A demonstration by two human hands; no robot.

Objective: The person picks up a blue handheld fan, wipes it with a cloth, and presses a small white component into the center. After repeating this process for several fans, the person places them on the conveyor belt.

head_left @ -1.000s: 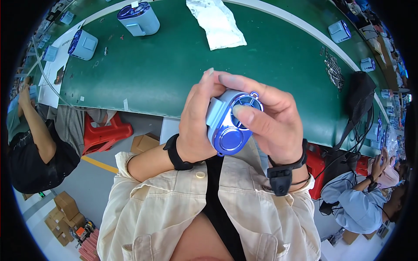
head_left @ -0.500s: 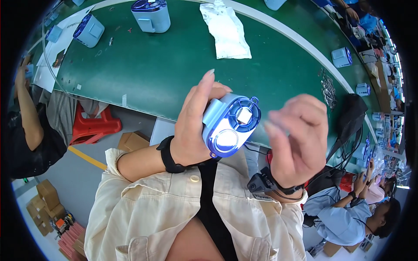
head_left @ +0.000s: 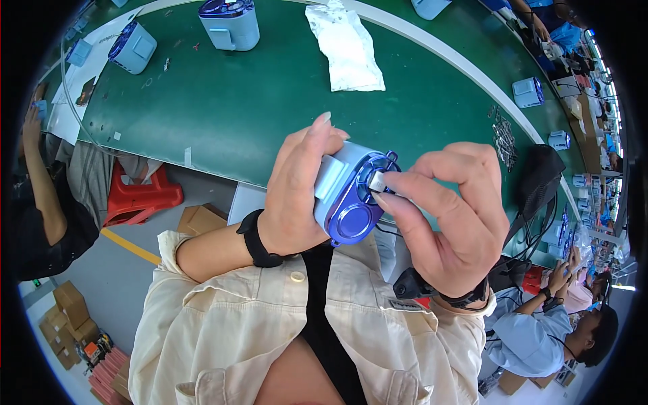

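My left hand (head_left: 291,192) is wrapped round a light-blue plastic device (head_left: 333,181), holding it tilted above the front edge of the bench. Its glossy dark-blue face has a large round disc (head_left: 352,221) at the lower end and a ringed round recess at the upper end. A small white square piece (head_left: 376,181) sits over that recess. My right hand (head_left: 462,209) is closed in a pinch, thumb and index fingertips against the white piece. Those fingertips cover part of the recess.
Similar blue devices (head_left: 229,30) stand along the far side of the green bench (head_left: 236,101). A crumpled white bag (head_left: 347,50) lies there too. At right are a pile of small metal parts (head_left: 504,142) and a black pouch (head_left: 540,172). Co-workers (head_left: 540,331) sit on both sides.
My right hand has moved left from beside the device, and its fingers now pinch at the white piece. The device has turned slightly, and the bright glare on its face is gone.
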